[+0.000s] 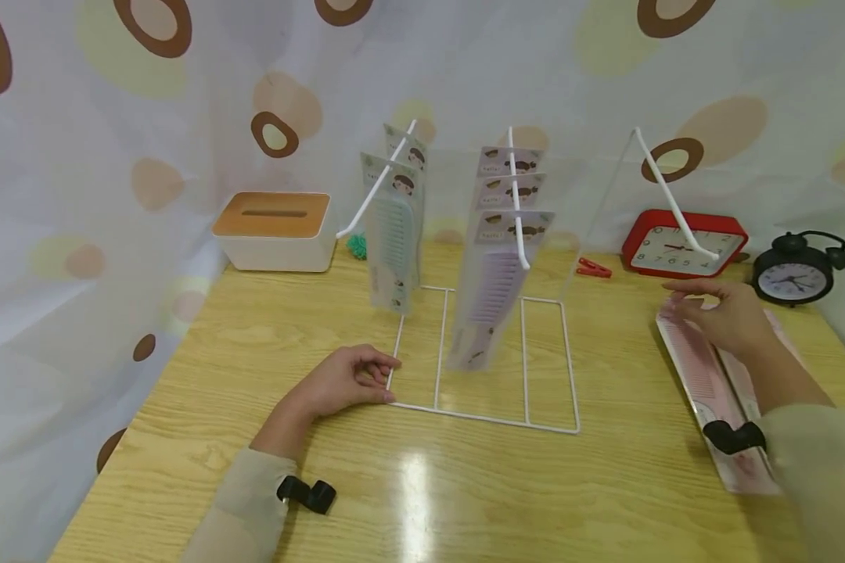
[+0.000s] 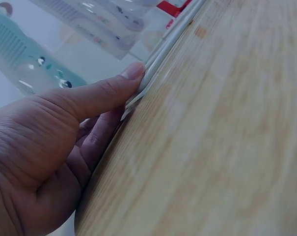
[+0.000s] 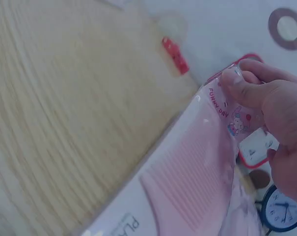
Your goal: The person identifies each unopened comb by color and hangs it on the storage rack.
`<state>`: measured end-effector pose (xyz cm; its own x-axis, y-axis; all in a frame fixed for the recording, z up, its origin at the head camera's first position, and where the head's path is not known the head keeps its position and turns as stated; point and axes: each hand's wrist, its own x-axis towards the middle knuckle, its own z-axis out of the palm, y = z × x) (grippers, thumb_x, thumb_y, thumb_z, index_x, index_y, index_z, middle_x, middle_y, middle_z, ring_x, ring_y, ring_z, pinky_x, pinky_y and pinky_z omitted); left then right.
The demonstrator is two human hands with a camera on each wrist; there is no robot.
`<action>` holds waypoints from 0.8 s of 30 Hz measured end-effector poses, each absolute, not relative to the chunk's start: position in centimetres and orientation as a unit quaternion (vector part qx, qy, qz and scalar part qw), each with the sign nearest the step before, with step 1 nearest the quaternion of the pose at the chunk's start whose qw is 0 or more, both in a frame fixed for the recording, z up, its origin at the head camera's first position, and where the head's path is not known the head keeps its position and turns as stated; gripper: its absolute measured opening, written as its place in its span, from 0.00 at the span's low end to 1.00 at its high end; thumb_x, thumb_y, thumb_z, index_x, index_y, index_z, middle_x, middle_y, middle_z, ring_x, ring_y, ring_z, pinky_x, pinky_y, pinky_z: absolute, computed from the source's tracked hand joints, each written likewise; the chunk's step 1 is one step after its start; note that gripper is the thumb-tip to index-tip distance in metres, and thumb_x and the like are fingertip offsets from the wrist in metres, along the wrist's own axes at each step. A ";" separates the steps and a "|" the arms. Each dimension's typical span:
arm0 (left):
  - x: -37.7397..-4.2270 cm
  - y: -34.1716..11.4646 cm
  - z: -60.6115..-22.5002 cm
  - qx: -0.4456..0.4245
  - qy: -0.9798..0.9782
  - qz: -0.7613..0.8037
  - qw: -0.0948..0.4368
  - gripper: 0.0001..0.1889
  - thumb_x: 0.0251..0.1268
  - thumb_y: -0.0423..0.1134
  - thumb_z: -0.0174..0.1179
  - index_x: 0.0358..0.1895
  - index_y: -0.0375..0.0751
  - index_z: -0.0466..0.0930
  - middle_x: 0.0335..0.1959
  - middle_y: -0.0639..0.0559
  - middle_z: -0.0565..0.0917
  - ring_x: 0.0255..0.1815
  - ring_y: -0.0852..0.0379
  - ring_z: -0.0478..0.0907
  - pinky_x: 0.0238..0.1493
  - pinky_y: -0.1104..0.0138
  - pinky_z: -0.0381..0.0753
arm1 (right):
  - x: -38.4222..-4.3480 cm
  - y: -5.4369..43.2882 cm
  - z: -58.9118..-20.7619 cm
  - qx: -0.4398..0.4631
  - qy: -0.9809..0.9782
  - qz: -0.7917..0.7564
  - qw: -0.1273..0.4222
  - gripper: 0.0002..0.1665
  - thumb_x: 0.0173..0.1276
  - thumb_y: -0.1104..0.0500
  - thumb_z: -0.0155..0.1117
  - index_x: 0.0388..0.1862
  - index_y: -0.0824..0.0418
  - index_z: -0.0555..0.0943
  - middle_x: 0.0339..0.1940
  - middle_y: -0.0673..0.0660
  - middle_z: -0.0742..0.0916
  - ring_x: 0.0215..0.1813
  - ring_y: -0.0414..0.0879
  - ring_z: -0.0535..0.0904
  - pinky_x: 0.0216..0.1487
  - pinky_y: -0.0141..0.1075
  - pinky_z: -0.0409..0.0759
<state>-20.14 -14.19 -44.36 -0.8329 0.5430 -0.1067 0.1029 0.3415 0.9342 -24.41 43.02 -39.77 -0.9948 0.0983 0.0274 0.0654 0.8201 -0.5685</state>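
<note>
A white wire display rack [image 1: 482, 417] stands on the table. My left hand [image 1: 345, 381] pinches its front-left base corner, the thumb lying along the wire in the left wrist view. Two green-blue packaged combs [image 1: 387, 234] hang from the left hook, and purple packaged combs [image 1: 489, 289] from the middle one. At the right, my right hand [image 1: 735, 317] pinches the top end of a pink packaged comb [image 3: 187, 172]. That comb's top is tilted up from the table. More pink packaging [image 1: 742, 383] lies beside it, partly hidden by the hand and sleeve.
At the back left sits a white tissue box [image 1: 275, 250] with a wooden lid. A red clip [image 1: 594, 268], a red clock [image 1: 684, 244] and a black alarm clock [image 1: 794, 270] are at the back right. The rack's right hook [image 1: 676, 195] projects forward.
</note>
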 end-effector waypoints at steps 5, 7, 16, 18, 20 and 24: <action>-20.4 -14.3 -44.3 0.213 0.789 0.539 0.206 0.25 0.57 0.34 0.74 0.59 0.35 0.81 0.44 0.41 0.80 0.44 0.54 0.80 0.46 0.70 0.85 | -22.3 41.2 -37.6 -0.070 -0.913 0.399 0.055 0.28 0.67 0.44 0.68 0.62 0.55 0.81 0.34 0.23 0.82 0.46 0.32 0.71 0.35 0.19 0.74; -20.4 -14.3 -44.3 0.213 0.789 0.539 0.206 0.25 0.57 0.35 0.74 0.59 0.35 0.81 0.44 0.41 0.80 0.44 0.54 0.80 0.47 0.70 0.85 | -21.5 40.5 -36.4 -0.069 -0.902 0.421 0.065 0.28 0.66 0.46 0.70 0.62 0.54 0.81 0.35 0.24 0.83 0.45 0.30 0.74 0.36 0.17 0.75; -20.3 -14.2 -44.6 0.206 0.794 0.534 0.205 0.25 0.57 0.35 0.74 0.59 0.36 0.81 0.43 0.42 0.80 0.43 0.54 0.80 0.46 0.70 0.85 | -18.5 37.9 -33.3 0.026 -0.810 0.568 0.141 0.25 0.61 0.72 0.71 0.58 0.63 0.83 0.40 0.37 0.90 0.34 0.31 0.82 0.34 0.18 0.80; -20.2 -14.2 -44.6 0.204 0.794 0.534 0.207 0.25 0.57 0.35 0.74 0.59 0.36 0.81 0.43 0.42 0.80 0.44 0.54 0.80 0.46 0.70 0.85 | -17.7 37.6 -32.8 0.050 -0.767 0.623 0.146 0.24 0.61 0.76 0.68 0.57 0.65 0.83 0.43 0.42 0.90 0.34 0.33 0.83 0.34 0.18 0.81; -20.2 -14.2 -44.5 0.203 0.794 0.534 0.207 0.25 0.57 0.35 0.74 0.59 0.36 0.81 0.43 0.42 0.80 0.44 0.54 0.80 0.46 0.70 0.85 | -16.9 37.1 -32.1 0.065 -0.741 0.651 0.152 0.20 0.64 0.76 0.65 0.54 0.66 0.83 0.43 0.46 0.90 0.34 0.33 0.83 0.34 0.19 0.81; -20.0 -14.3 -44.3 0.201 0.793 0.538 0.206 0.25 0.57 0.35 0.74 0.59 0.36 0.81 0.44 0.42 0.80 0.44 0.54 0.80 0.46 0.71 0.85 | -15.3 35.9 -30.7 0.145 -0.698 0.680 0.171 0.15 0.67 0.81 0.56 0.49 0.73 0.81 0.41 0.52 0.90 0.37 0.37 0.88 0.39 0.21 0.83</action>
